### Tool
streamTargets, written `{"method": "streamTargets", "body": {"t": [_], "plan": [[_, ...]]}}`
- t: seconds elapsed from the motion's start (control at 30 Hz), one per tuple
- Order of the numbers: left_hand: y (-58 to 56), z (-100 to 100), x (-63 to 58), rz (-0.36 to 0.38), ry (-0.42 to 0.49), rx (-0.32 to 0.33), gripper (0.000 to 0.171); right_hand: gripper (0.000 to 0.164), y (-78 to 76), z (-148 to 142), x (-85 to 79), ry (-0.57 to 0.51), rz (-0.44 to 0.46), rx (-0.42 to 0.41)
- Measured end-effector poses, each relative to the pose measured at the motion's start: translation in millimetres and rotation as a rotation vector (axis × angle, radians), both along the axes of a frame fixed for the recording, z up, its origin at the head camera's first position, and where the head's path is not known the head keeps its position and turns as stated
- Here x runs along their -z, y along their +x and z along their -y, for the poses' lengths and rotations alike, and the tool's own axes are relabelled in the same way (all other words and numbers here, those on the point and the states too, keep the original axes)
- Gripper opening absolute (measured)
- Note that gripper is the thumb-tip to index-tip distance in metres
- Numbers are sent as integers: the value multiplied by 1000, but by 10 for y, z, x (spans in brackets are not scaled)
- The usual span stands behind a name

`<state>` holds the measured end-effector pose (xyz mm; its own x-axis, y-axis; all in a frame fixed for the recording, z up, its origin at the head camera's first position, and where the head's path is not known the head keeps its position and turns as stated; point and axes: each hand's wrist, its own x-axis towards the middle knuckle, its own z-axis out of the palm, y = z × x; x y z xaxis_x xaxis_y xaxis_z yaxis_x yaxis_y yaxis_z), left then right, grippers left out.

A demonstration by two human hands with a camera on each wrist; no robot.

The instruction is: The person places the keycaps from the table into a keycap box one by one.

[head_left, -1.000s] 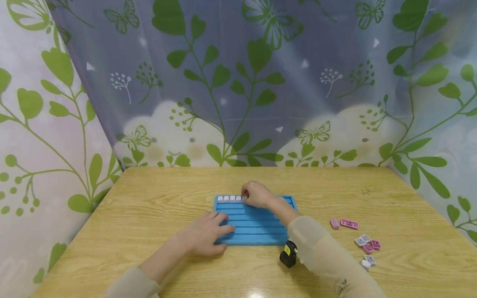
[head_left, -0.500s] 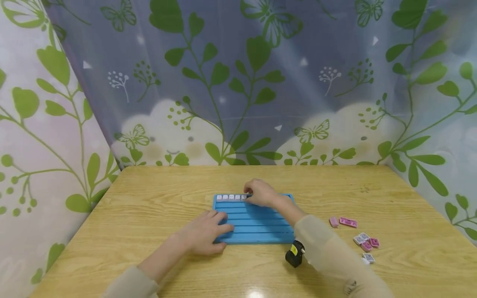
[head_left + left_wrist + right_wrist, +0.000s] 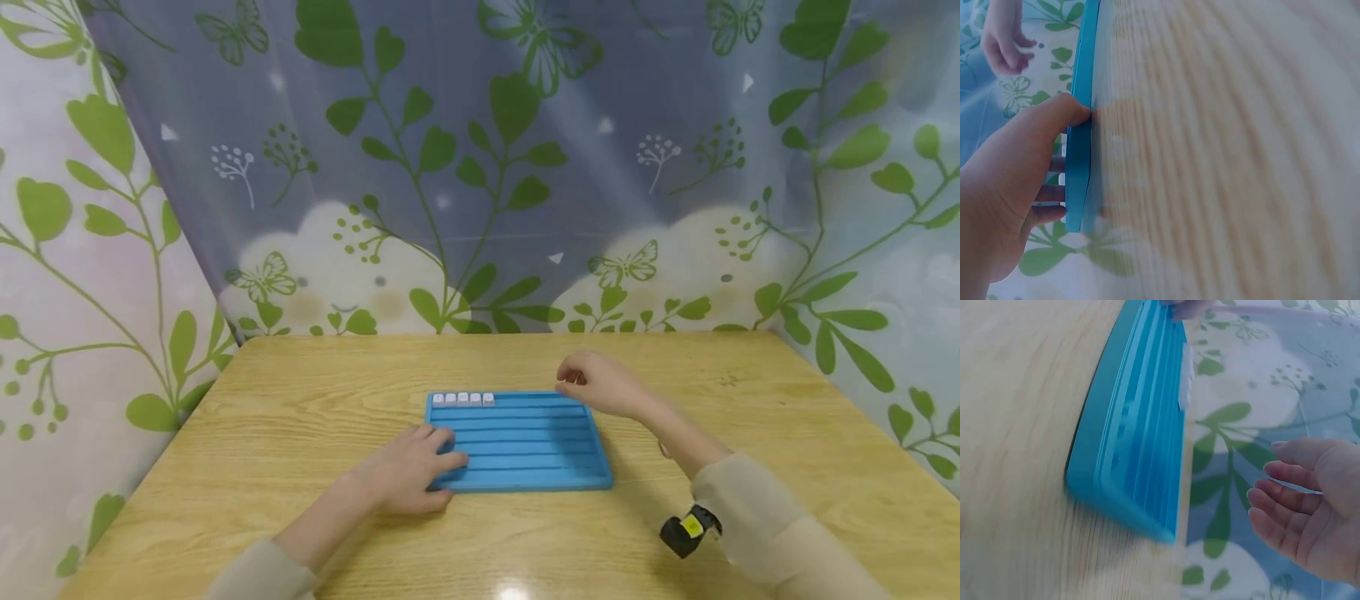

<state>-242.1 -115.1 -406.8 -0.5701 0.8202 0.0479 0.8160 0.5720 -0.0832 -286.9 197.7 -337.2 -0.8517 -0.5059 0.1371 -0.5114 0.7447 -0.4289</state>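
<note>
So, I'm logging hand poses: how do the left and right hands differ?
The left hand grips the blue tray near its front-left corner; the right hand holds nothing visible. The left hand sits low against the tray; the right hand is raised near the far-right corner. Both are bare, with pale sleeves.

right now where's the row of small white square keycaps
In the head view, the five white square keycaps line the far edge of the blue rectangular ridged tray from its left corner, beyond the person's left hand.
</note>
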Motion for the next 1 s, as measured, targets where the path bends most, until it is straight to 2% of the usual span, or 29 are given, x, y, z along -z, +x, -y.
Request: {"method": "streamTargets", "body": {"t": [0.23,0.43,0.6,0.77,0.87,1.0], "plan": [[6,7,-15,-1,7,-7,43,17,192,-483,-29,-5,-33,58],[6,-4,-7,-18,-6,-3,43,12,373,-925,-5,78,-34,65],[4,-3,-6,-16,15,-4,42,13,451,-1293,24,173,40,48],[2,0,-1,-17,15,-8,42,10,544,-1512,75,253,153,89],[6,1,1,-17,10,-6,42,13,598,-1585,105,264,231,128],[12,5,0,-10,13,-6,42,18,623,-1635,144,261,265,148]]}}
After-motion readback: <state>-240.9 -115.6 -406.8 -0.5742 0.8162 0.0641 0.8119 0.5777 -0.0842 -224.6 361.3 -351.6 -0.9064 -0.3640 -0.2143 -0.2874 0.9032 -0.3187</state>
